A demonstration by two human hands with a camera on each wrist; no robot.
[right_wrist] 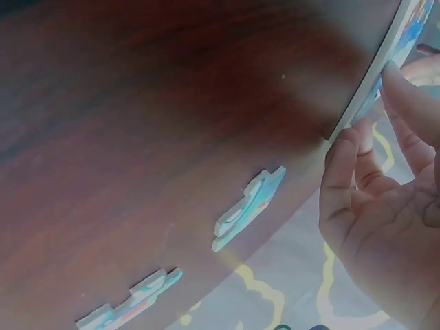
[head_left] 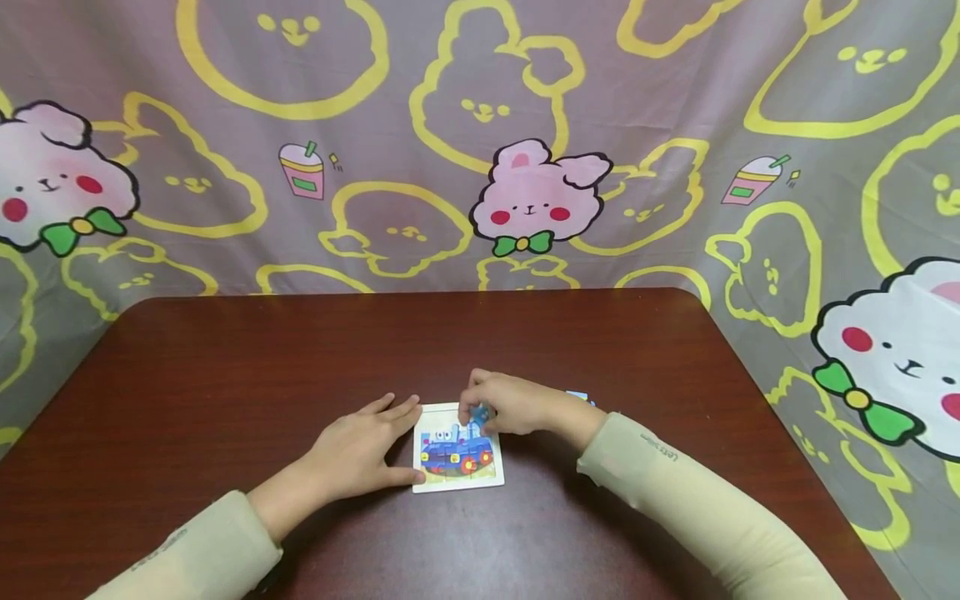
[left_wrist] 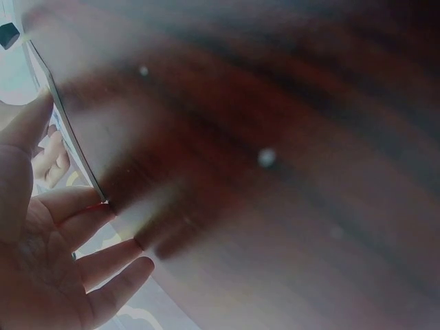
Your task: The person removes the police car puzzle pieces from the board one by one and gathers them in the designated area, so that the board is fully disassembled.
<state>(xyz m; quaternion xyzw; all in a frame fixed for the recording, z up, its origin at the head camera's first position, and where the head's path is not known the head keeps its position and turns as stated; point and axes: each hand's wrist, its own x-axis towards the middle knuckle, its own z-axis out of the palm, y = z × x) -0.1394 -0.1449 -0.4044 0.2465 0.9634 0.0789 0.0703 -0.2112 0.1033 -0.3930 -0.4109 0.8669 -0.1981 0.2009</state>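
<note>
A small jigsaw puzzle in a white-rimmed tray point(head_left: 496, 474) lies on the table, its picture a blue vehicle with eyes and red-and-yellow wheels. My left hand point(head_left: 356, 454) spreads along the tray's left side, thumb near the lower corner and fingertips at the upper corner. Over the tray's upper right part, my right hand point(head_left: 510, 402) pinches a bluish puzzle piece point(head_left: 481, 413), mostly hidden by the fingers. Pale backing shows in the upper part of the tray. In the right wrist view, that hand's fingers point(right_wrist: 340, 161) are right at the tray's edge.
Two loose puzzle pieces, one nearer the hand point(right_wrist: 249, 208) and one farther off point(right_wrist: 130, 304), lie on the brown table point(head_left: 300, 350). In the head view a loose piece point(head_left: 577, 395) shows behind the right wrist. A patterned curtain point(head_left: 405, 150) hangs behind and beside the table.
</note>
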